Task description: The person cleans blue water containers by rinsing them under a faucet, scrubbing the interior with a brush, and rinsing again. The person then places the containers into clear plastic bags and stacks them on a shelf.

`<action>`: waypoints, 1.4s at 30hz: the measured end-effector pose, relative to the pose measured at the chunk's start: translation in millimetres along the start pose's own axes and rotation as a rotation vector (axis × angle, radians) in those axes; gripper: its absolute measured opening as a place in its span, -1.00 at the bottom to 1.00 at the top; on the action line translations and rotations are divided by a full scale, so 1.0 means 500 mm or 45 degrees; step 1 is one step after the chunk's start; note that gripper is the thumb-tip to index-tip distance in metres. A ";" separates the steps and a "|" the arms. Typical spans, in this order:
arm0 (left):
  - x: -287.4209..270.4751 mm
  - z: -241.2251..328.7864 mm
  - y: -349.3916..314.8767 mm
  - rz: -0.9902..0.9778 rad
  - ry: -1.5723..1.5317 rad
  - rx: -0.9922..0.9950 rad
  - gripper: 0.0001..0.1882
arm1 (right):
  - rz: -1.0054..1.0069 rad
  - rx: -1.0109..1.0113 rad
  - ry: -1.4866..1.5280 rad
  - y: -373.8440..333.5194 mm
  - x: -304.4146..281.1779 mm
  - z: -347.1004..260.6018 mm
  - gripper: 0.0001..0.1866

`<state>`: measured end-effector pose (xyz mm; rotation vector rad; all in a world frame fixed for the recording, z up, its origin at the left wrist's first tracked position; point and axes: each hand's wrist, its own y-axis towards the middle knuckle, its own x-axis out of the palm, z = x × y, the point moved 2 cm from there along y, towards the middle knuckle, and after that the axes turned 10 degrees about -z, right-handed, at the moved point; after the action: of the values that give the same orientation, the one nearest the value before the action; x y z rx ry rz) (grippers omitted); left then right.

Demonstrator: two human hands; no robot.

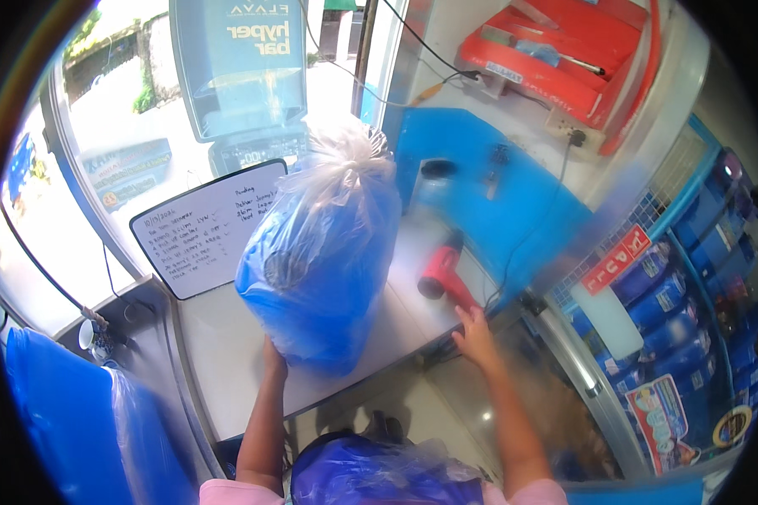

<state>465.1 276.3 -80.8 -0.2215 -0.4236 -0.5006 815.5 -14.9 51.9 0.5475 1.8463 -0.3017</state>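
Observation:
A large clear plastic bag [337,227] full of something blue stands on the white counter [219,337], its gathered top tied in a knot. My left hand [274,360] is against the bag's lower left side, its fingers hidden by the bag. A red hair dryer or heat gun [446,273] lies on the counter to the right of the bag. At the end of its handle is my right hand [478,341], fingers apart, the tips at or just touching it. A purple-blue bundle in clear plastic [379,471] is close to my body, between my forearms.
A handwritten whiteboard [210,231] leans at the window behind the bag. A blue mat [480,185], a dark-lidded jar [436,172] and a red tray [556,67] are farther back. Blue packs [682,295] line shelves at right; another blue bag [67,421] is at left.

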 end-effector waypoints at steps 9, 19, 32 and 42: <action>0.025 0.019 -0.057 0.087 0.434 0.184 -0.52 | -0.049 0.086 -0.397 0.231 0.110 0.128 -0.46; 0.197 -0.097 -0.137 0.515 0.322 0.134 -0.53 | -0.103 0.016 -0.340 0.330 0.124 0.098 -0.45; 0.287 -0.102 -0.193 0.180 0.383 -0.067 -0.49 | 0.900 -0.049 0.313 0.074 -0.252 0.138 -0.97; 0.150 -0.005 -0.343 -0.304 1.043 -0.134 -0.51 | 0.763 0.382 -0.156 -0.063 -0.196 0.285 -0.83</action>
<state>438.8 97.5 -32.3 -0.0524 0.3821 -0.7966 941.8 -129.5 94.3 1.2255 1.4441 -0.1984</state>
